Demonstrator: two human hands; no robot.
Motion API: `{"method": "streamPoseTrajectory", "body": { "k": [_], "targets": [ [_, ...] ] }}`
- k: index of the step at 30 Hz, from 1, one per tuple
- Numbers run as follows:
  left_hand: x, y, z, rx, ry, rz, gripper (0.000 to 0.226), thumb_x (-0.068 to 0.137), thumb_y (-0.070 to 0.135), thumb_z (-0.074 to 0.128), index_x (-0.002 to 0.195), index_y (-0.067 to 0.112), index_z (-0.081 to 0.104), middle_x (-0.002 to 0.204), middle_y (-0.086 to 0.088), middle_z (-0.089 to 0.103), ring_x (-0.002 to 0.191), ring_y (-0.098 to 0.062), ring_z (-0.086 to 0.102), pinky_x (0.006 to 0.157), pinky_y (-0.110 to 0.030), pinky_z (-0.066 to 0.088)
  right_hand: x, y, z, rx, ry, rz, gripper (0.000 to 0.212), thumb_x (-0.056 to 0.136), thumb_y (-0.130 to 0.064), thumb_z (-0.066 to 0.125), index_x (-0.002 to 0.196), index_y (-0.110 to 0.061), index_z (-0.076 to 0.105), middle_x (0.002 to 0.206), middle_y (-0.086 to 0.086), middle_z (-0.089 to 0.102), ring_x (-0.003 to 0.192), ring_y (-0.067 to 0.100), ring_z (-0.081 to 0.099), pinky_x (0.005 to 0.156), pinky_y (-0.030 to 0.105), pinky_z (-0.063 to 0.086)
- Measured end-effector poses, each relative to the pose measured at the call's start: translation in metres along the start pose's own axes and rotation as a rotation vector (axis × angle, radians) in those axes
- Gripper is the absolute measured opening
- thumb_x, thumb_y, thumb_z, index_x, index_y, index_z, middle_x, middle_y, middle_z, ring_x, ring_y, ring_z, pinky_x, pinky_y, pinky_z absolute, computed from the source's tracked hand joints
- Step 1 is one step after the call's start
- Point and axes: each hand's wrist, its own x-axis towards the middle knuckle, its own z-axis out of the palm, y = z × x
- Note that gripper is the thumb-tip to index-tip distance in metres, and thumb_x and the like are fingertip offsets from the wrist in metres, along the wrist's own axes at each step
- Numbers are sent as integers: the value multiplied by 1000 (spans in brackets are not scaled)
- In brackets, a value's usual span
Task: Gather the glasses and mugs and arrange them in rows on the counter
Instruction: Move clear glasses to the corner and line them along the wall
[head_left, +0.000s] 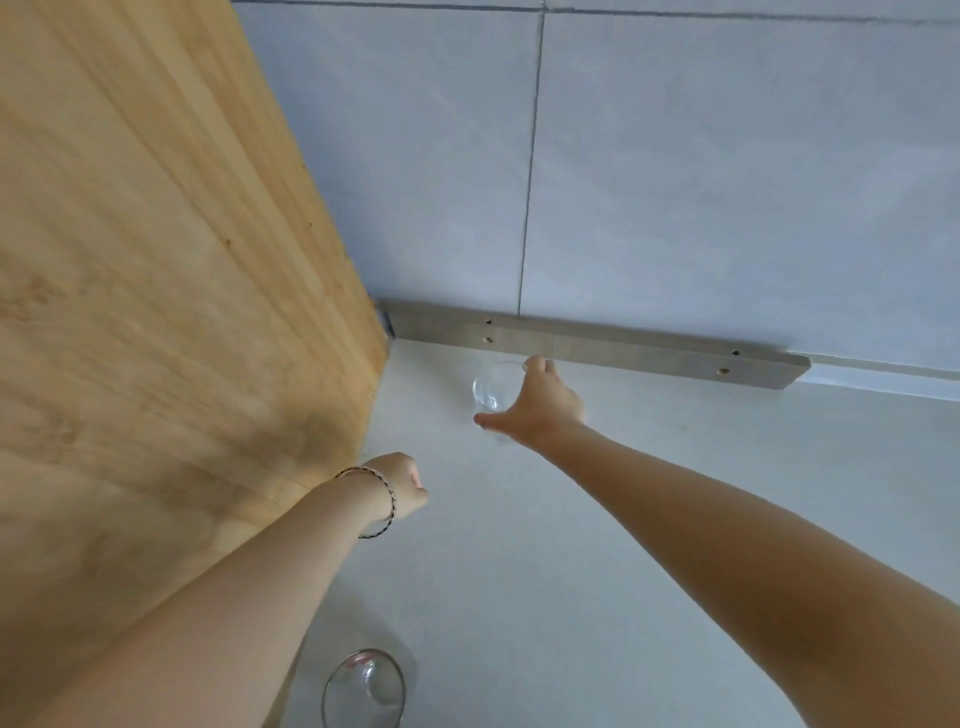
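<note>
A clear drinking glass (491, 391) stands on the white counter (675, 467) near the back wall. My right hand (537, 410) wraps around its right side, thumb in front and fingers behind. A second clear glass (363, 688) stands at the bottom edge of the view, close to me. My left hand (402, 483) hovers over the counter beside the wooden panel, fingers curled in with nothing in them; a thin bracelet circles the wrist.
A tall wooden cabinet side (156, 312) fills the left. A metal strip (597, 345) runs along the foot of the grey tiled wall (675, 182) behind the counter.
</note>
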Motion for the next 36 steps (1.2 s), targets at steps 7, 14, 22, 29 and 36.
{"method": "streamPoseTrajectory", "body": {
  "k": [7, 14, 22, 29, 36],
  "targets": [
    [28, -17, 4, -1, -47, 43, 38, 84, 14, 43, 50, 19, 26, 54, 1, 24, 49, -18, 24, 49, -26, 15, 52, -59, 41, 219, 19, 100, 87, 69, -46, 76, 136, -11, 32, 134, 2, 41, 109, 21, 59, 75, 31, 49],
    [20, -33, 10, -55, -16, 8, 36, 86, 20, 46, 55, 26, 29, 67, 6, 31, 72, -18, 36, 52, -23, 19, 13, -36, 42, 138, -51, -16, 91, 79, -34, 73, 147, -9, 18, 147, 8, 29, 131, 26, 42, 104, 38, 43],
    [-41, -26, 25, -66, -20, 48, 34, 90, 17, 44, 58, 24, 33, 62, 3, 29, 52, -10, 28, 51, -22, 22, -124, 31, 44, 7, -432, -38, 45, 89, -42, 54, 127, -18, 53, 129, 5, 59, 120, 21, 55, 101, 30, 43],
    [-98, -33, 37, -129, 69, 17, 4, 91, 19, 45, 89, 17, 49, 71, 4, 41, 76, -21, 44, 54, -20, 30, -197, -10, 84, 31, -649, -202, 56, 94, -51, 39, 142, -23, 29, 114, 13, 67, 101, 29, 67, 91, 36, 47],
    [-112, -48, 54, -188, 97, -59, 14, 92, 23, 46, 99, 15, 55, 92, -1, 52, 86, -21, 50, 63, -25, 40, -195, 0, 106, 524, -696, 101, 46, 87, -3, 28, 129, -9, 46, 64, 9, 54, 47, 17, 52, 47, 22, 44]
  ]
}}
